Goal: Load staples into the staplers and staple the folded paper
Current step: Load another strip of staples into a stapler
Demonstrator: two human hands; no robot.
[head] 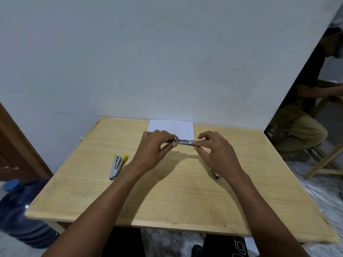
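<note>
1. The left hand (156,145) has its grip clenched on one end of a silver stapler (182,141). The thumb is underneath and the fingers curl over the top, pinching it.
2. The right hand (213,151) grasps the other end. Thumb and forefinger pinch the bar, and the remaining fingers arch loosely above it.
3. The silver stapler sits roughly level between the two hands, lifted off the surface (167,191), with its shadow on the wood below. It is slim and metallic, with a pale patch near the right-hand end. From here I cannot tell whether its magazine is open.
4. The folded paper (172,127) lies flat at the far edge of the surface, against the wall, just beyond the hands. It is white, and the left fingers hide its near corner.
5. A yellow-tipped stapler (117,166) lies on the surface beside the left wrist. It is splayed in a narrow V, with both yellow ends pointing away.
6. Only the tip of a third stapler (217,176) shows, poking out from under the right wrist.
7. A blue water jug (18,210) stands on the floor by the near left corner. A seated person (304,119) is visible at the far right.
</note>
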